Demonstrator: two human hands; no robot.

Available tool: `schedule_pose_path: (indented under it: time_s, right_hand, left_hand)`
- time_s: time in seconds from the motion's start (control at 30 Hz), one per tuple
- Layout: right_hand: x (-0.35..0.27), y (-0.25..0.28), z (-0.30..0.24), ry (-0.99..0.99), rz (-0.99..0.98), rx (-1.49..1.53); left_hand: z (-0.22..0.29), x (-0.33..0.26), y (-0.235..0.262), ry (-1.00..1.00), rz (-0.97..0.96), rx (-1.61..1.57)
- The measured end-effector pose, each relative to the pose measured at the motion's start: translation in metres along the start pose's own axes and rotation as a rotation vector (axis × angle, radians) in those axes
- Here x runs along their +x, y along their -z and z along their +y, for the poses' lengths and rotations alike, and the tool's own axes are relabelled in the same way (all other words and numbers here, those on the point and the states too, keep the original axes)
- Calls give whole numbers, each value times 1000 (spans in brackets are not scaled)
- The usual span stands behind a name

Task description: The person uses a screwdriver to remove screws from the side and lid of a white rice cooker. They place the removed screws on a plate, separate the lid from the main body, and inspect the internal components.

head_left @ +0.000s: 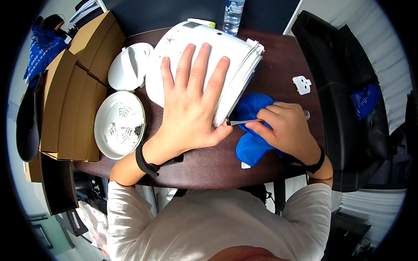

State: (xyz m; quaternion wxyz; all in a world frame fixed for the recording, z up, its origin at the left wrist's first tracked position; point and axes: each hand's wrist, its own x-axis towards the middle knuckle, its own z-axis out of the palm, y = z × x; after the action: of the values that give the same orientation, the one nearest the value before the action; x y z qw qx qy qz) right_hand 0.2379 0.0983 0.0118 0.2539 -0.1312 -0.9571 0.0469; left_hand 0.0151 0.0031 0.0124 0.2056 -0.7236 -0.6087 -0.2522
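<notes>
The white appliance casing (204, 56) lies on its side at the middle of the dark table (209, 167). The left hand (191, 104) presses flat on it, fingers spread. The right hand (285, 130) pinches a thin metal tool (244, 122), tip at the casing's seam, over a blue cloth (252, 145). Steady downward pressure and a shallow tool angle should keep it from slipping. A round white lid (119, 124) sits left.

water bottle (233, 15): cut off by the top edge of the frame, only the lower part shows
metal tool (244, 122): handle hidden inside the right hand (285, 130)
blue cloth (254, 130): middle covered by the right hand
white appliance (204, 65): centre covered by the left hand (191, 104)
</notes>
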Motion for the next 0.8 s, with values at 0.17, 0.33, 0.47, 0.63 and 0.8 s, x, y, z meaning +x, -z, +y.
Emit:
schedule_pose_path:
  time_s: [0.17,0.33,0.47,0.63,0.8]
  right_hand:
    - [-3,5,-2,-11,-30,11]
    - [-7,9,-7,-24,-31,-13]
    - [-11,20,-19,-80,-55,-91]
    - [-16,26,-34,-140,-50,-207]
    - [-16,23,-34,-124,-45,-252]
  left_hand:
    - [3,-1,4,-9,-22,-5]
    - [10,-3,8,9,-46,-3]
    - [15,-3,9,27,-45,-11]
    - [20,-4,8,46,-44,-3]
    - [21,-3,7,51,-24,5]
